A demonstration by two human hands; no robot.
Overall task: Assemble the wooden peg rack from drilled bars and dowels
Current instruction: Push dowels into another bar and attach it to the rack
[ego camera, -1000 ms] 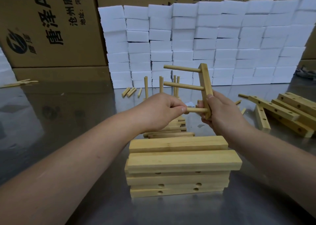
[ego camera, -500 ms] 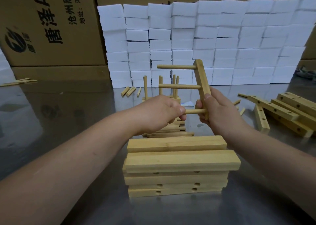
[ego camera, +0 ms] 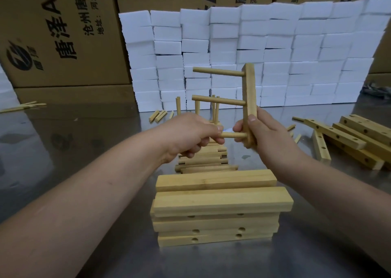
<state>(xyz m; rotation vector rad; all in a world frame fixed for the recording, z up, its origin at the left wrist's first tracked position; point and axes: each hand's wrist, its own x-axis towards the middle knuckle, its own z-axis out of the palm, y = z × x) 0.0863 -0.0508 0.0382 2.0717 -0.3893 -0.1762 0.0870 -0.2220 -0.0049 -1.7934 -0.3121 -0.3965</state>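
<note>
Seating third pale round wooden dowel [ego camera: 232, 135]: left hand [ego camera: 190, 136] pinches it, right hand [ego camera: 267, 134] grips upright drilled wooden bar [ego camera: 249, 91]. Next, likely: push home squarely.

A: What stands in the way around the stack of bars [ego camera: 218, 201]?

B: Just behind it there is a lower pile [ego camera: 203, 161] with upright dowels [ego camera: 178, 106]. Well behind it is a wall of white blocks [ego camera: 275, 51]. To its right lie loose drilled bars [ego camera: 338, 135].

A: And free room?

B: Bare table [ego camera: 84, 142] to its left.
</note>
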